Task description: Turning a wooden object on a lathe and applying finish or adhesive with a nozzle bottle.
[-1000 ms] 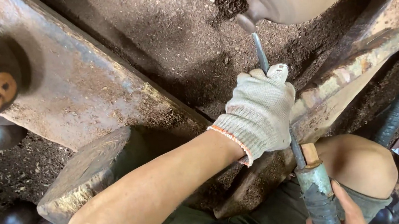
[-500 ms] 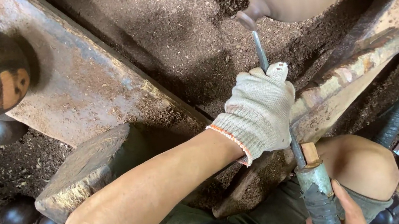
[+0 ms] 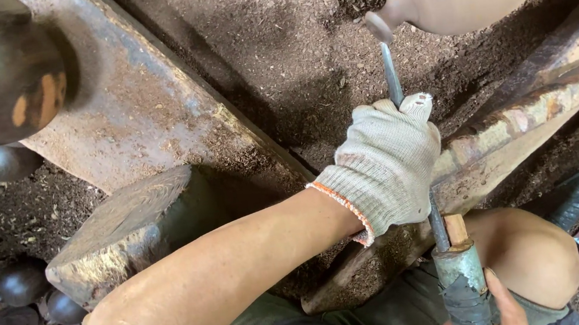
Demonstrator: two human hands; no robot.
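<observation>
- Gloved left hand [image 3: 390, 165] clamps the chisel [image 3: 391, 74] on the rest [image 3: 519, 133], tip near the bowl's stem [image 3: 389, 20].
- Bare right hand [image 3: 506, 308] grips the handle [image 3: 462, 288]; trimming looks underway, demanding steady pressure.

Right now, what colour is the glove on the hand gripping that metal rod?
Off-white knit with an orange-edged cuff: the glove on the left hand, clearest in the head view.

No packages, labels, signs or screens appear anywhere in this view, neither on the wooden beams nor on the sawdust-strewn ground.
</observation>
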